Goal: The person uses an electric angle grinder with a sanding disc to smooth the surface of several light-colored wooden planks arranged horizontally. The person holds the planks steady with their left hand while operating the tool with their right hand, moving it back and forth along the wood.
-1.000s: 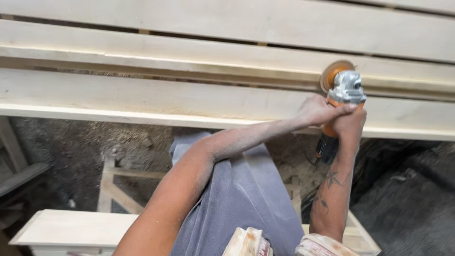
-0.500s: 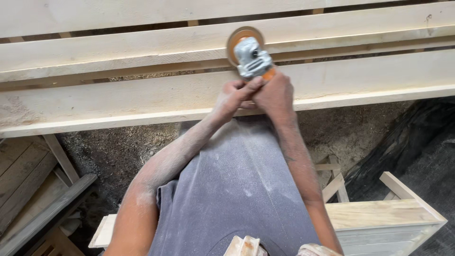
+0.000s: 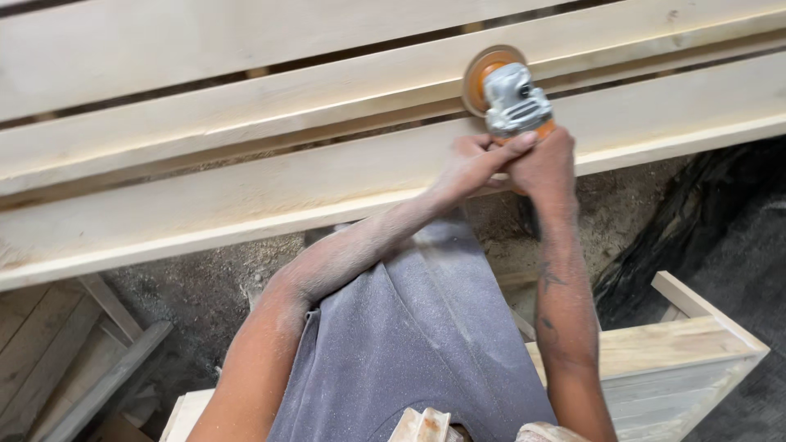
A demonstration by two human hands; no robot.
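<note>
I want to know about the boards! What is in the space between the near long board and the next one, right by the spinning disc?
In the head view, the near board and next board are parted by a dark shadowed groove; the orange disc sits there. Nothing else shows.

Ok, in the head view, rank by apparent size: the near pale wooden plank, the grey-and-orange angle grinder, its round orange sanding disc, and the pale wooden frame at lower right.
1. Near pale wooden plank
2. Pale wooden frame, partly cut off and nearer the camera, so unsure
3. Grey-and-orange angle grinder
4. Round orange sanding disc, partly hidden by the grinder

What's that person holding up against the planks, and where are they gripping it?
An angle grinder with an orange disc. Both hands grip its body just behind the grey head: the left hand from the side, the right hand wrapped round it.
</note>
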